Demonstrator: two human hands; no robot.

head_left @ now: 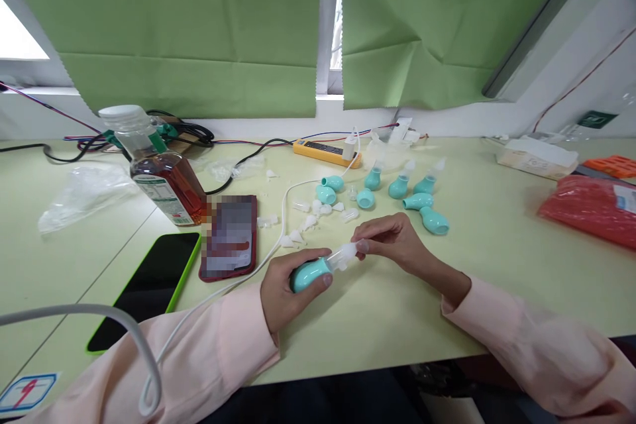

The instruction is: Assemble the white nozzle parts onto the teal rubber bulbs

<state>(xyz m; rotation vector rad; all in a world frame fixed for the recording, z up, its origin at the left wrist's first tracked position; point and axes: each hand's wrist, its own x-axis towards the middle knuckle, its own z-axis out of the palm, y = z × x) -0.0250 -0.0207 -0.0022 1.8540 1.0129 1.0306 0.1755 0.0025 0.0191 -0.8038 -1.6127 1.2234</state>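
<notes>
A glossy teal bulb [309, 275] lies tilted in my left hand [291, 288], whose fingers and thumb wrap round it. From the bulb's right end a clear tube [338, 257] points up to the right, with a whitish tip [350, 250] on its end. My right hand [392, 243] pinches that tip between thumb and finger. Behind my hands stand several teal bulbs with clear tops, one of them here [399, 185]. Other teal bulbs without tops, such as this one [434, 220], lie beside them. Small white tips [309, 222] and clear pieces [350, 214] are scattered nearby.
On the left of the table [472, 265] are a bottle of amber liquid [166, 179], a green-edged phone [149, 285] and a red-cased phone [229, 238]. A white cable [285, 202] crosses the table. Behind is a yellow power strip [322, 152]; a red package [591, 212] lies right.
</notes>
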